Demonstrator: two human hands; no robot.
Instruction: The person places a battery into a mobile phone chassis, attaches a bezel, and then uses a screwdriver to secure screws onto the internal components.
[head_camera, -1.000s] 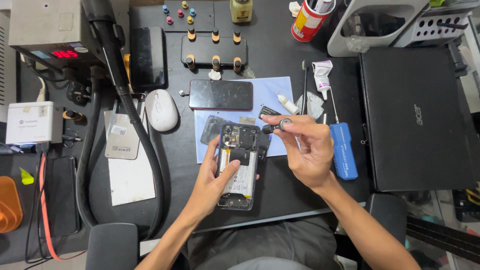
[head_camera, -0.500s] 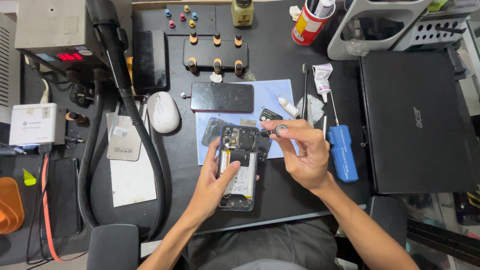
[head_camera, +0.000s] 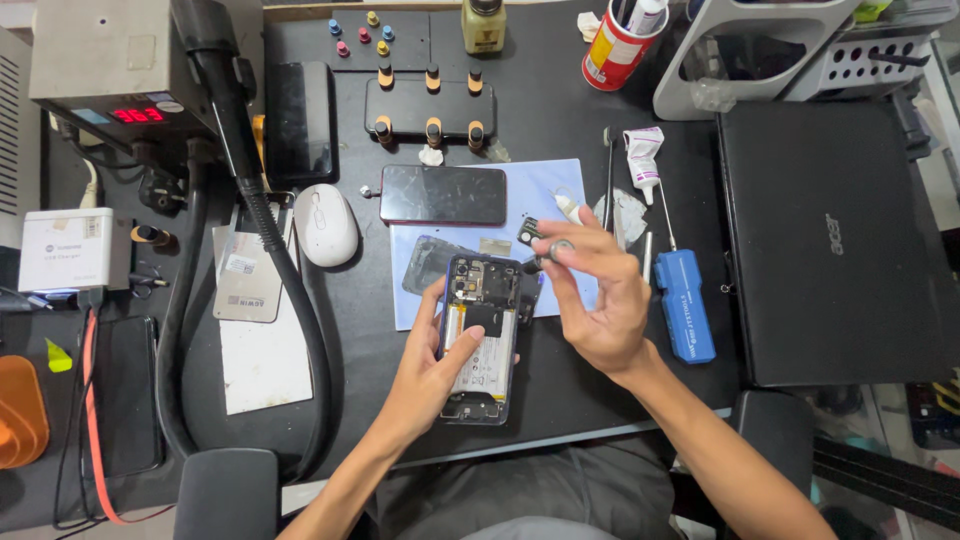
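An opened phone (head_camera: 482, 330) with its back off lies on the black desk, its circuit board and battery exposed. My left hand (head_camera: 432, 372) grips its left edge and holds it steady. My right hand (head_camera: 592, 292) hovers just right of the phone's top and pinches a small round metal part (head_camera: 556, 247) between thumb and fingers. A second small dark part (head_camera: 529, 233) lies just left of those fingertips on the light blue mat (head_camera: 530, 190). A detached dark back cover (head_camera: 425, 263) lies under the phone's top left.
Another phone (head_camera: 443, 194) lies face up behind the mat. Beside it sit a white mouse (head_camera: 324, 224), a blue screwdriver (head_camera: 684, 300), a glue tube (head_camera: 643, 160) and a closed black laptop (head_camera: 830, 240). At the left stand a hot-air station (head_camera: 110, 70) with its hose (head_camera: 290, 300).
My right hand has risen a little and tilted, with its fingers spread wider around the small part. The left hand stays on the phone.
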